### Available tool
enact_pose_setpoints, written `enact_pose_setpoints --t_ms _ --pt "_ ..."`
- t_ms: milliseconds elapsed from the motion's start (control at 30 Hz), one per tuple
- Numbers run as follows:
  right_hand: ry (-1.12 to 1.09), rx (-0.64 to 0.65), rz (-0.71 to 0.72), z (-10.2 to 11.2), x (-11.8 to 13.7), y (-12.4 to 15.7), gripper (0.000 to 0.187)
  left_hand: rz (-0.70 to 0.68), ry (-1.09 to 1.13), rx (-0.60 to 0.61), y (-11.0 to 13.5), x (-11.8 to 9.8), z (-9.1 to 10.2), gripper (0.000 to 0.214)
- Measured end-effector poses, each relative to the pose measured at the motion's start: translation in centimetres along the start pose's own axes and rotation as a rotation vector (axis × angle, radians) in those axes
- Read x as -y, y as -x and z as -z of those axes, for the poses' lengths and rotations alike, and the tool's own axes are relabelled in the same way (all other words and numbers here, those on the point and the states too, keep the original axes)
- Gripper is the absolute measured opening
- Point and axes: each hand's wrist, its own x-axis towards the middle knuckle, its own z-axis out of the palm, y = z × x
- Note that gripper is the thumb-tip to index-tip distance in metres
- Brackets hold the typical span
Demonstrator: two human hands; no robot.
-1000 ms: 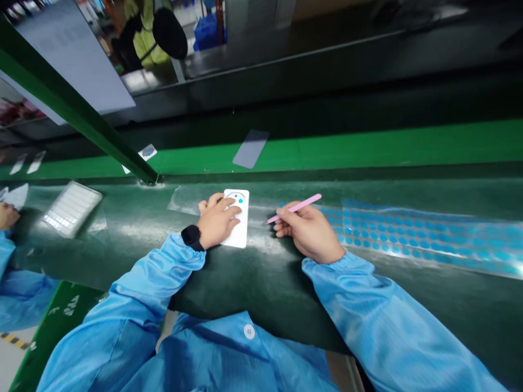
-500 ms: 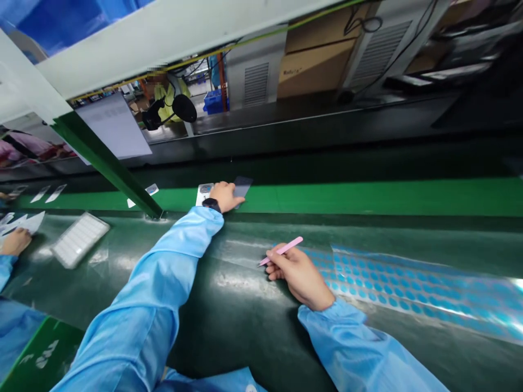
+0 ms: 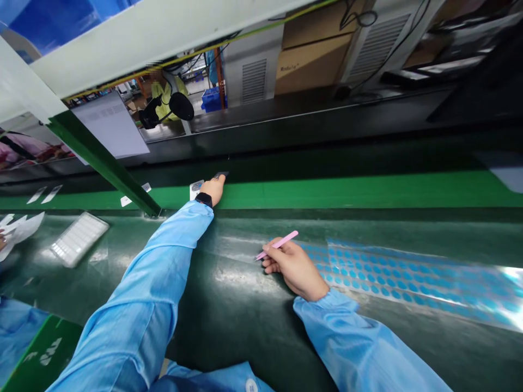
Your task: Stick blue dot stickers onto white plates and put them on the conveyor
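Observation:
My left hand [image 3: 213, 190], with a dark watch at its wrist, reaches out over the green belt [image 3: 327, 191]. Its thumb and fingers close on a thin dark panel [image 3: 222, 175], mostly hidden by the hand. Just left of these fingers lies a white piece with a round dark marking [image 3: 195, 189]. My right hand [image 3: 296, 267] is closed around pink tweezers [image 3: 281, 244], their tips pointing left, above the bench. Beside and partly under this hand, a clear sheet with rows of round blue stickers [image 3: 379, 275] lies flat on the bench.
A green post [image 3: 106, 163] rises left of my left arm. Several small white pieces [image 3: 52, 194] lie on the belt, and a grey panel [image 3: 504, 171] is at far right. A white plastic tray [image 3: 79, 239] rests on the bench, near a co-worker's papers [image 3: 24, 234].
My left hand has moved slightly away and left, and its fingers have closed on the panel, now tilted. White pieces have shifted left; a grey panel has appeared at far right.

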Motion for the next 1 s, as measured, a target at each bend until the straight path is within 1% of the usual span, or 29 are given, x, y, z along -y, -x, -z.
enact_pose_setpoints --t_ms 133,200,233,300,367,467,500,533,567,600,633,667,800,867,933,967,1000 --pt "-0.004 -0.008 0.002 -0.1 0.1 0.0 0.027 0.069 0.075 -0.140 -0.1 1.3 2.1 0.038" --pt "-0.014 -0.012 -0.010 -0.2 0.3 0.0 0.027 0.111 0.123 -0.219 0.6 1.8 3.3 0.036" --pt "-0.020 -0.014 -0.017 -0.3 0.4 0.0 0.027 0.128 0.147 -0.252 1.4 2.0 3.6 0.035" --pt "-0.033 -0.015 -0.029 -0.3 0.5 0.0 0.027 0.146 0.196 -0.288 4.2 2.4 3.6 0.033" --pt "-0.051 -0.008 -0.040 -0.3 0.7 0.0 0.026 0.134 0.245 -0.273 8.1 2.5 2.6 0.030" --pt "-0.073 0.017 -0.059 0.0 0.7 -0.1 0.026 0.076 0.312 -0.177 14.3 2.5 0.3 0.027" --pt "-0.076 0.021 -0.061 0.1 0.7 -0.1 0.025 0.047 0.327 -0.134 15.8 2.5 -0.4 0.025" --pt "-0.076 0.022 -0.059 0.1 0.6 -0.2 0.025 0.023 0.338 -0.096 16.8 2.5 -0.9 0.022" --pt "-0.074 0.022 -0.055 0.2 0.6 -0.2 0.025 0.005 0.343 -0.064 17.2 2.6 -1.2 0.020" --pt "-0.070 0.019 -0.050 0.2 0.6 -0.2 0.024 -0.006 0.342 -0.041 17.0 2.8 -1.3 0.018" --pt "-0.065 0.017 -0.046 0.2 0.6 -0.2 0.024 -0.007 0.336 -0.028 16.3 3.2 -1.3 0.016" --pt "-0.060 0.015 -0.041 0.2 0.6 -0.2 0.024 0.001 0.326 -0.024 15.1 3.6 -1.1 0.016" --pt "-0.048 0.010 -0.026 0.1 0.7 -0.1 0.026 0.071 0.278 -0.014 9.1 5.7 -0.3 0.016" --pt "-0.045 0.000 -0.020 0.1 0.7 0.0 0.027 0.084 0.264 -0.016 7.3 6.3 -0.1 0.018" --pt "-0.039 -0.007 -0.015 0.1 0.6 0.0 0.029 0.058 0.263 -0.024 7.3 6.2 -0.3 0.021" --pt "-0.035 -0.005 -0.013 0.2 0.6 0.0 0.030 0.019 0.271 -0.024 7.9 5.9 -0.4 0.023" --pt "-0.031 0.001 -0.013 0.2 0.5 0.0 0.032 -0.053 0.286 -0.013 8.8 5.4 -0.6 0.027"
